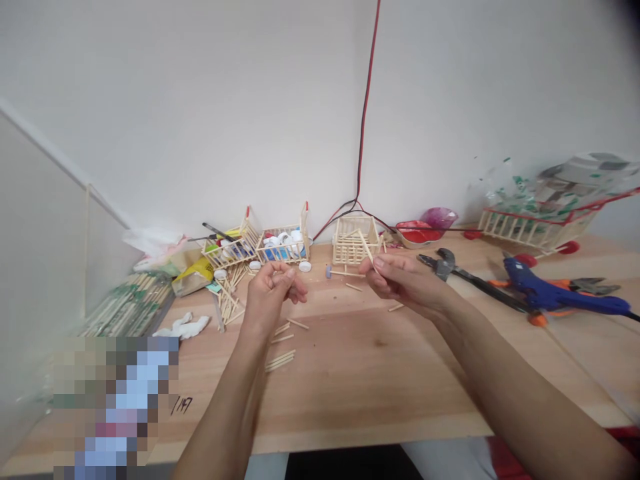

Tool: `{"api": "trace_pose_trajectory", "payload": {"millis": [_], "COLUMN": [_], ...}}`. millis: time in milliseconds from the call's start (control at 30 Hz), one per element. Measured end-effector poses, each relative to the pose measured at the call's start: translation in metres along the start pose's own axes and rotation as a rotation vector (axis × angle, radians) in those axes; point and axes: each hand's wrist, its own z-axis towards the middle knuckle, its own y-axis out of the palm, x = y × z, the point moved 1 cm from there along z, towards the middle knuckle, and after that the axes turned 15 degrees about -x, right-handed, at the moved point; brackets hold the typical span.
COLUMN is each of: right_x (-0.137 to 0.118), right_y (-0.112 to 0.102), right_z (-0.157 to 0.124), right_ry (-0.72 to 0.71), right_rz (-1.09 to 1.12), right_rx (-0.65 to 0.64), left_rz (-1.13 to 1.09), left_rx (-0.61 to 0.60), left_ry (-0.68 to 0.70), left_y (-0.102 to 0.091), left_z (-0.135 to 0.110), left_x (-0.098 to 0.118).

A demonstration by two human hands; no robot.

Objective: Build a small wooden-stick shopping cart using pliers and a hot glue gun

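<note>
Pinching a stick (366, 247): right hand (397, 280); black scrawl (181, 405), perhaps "/147".

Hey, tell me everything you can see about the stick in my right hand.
The stick is thin, straight and pale, and looks like plain wood. Your right hand pinches it near its lower end, which is partly hidden by the grip. It is tilted, with its free upper end leaning to the left. In this view it overlaps the slatted basket behind it; I can't tell whether the two touch.
</note>
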Motion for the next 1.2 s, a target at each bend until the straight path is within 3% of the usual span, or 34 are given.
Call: {"api": "trace_pose_trajectory", "payload": {"millis": [167,300,467,567,733,833,900,1033,1200], "right_x": [0.0,0.001,0.005,0.009,0.015,0.016,0.015,0.014,0.014], "right_y": [-0.002,-0.003,-0.005,-0.005,-0.005,-0.003,-0.001,0.003,0.002], "right_z": [0.0,0.0,0.0,0.0,0.001,0.002,0.003,0.005,0.005], "right_ry": [0.012,0.018,0.054,0.063,0.116,0.151,0.177,0.205,0.183], "right_rz": [0.016,0.004,-0.028,-0.047,-0.089,-0.139,-0.171,-0.203,-0.136], "right_rx": [-0.017,-0.044,-0.088,-0.112,-0.123,-0.139,-0.16,-0.171,-0.113], "left_rz": [0.269,0.678,0.966,1.059,1.126,1.12,1.09,0.912,0.64], "left_rx": [0.047,0.134,-0.017,-0.033,0.06,0.029,0.006,0.018,-0.005], "left_ry": [-0.091,0.028,0.191,0.289,0.563,0.708,0.735,0.631,0.189], "left_y": [0.004,0.011,0.018,0.023,0.042,0.055,0.06,0.061,0.056], "left_z": [-0.005,-0.008,-0.006,-0.007,-0.017,-0.023,-0.024,-0.024,-0.024], "left_x": [0.001,0.004,0.001,-0.003,-0.001,0.001,0.001,0.0,-0.003]}}
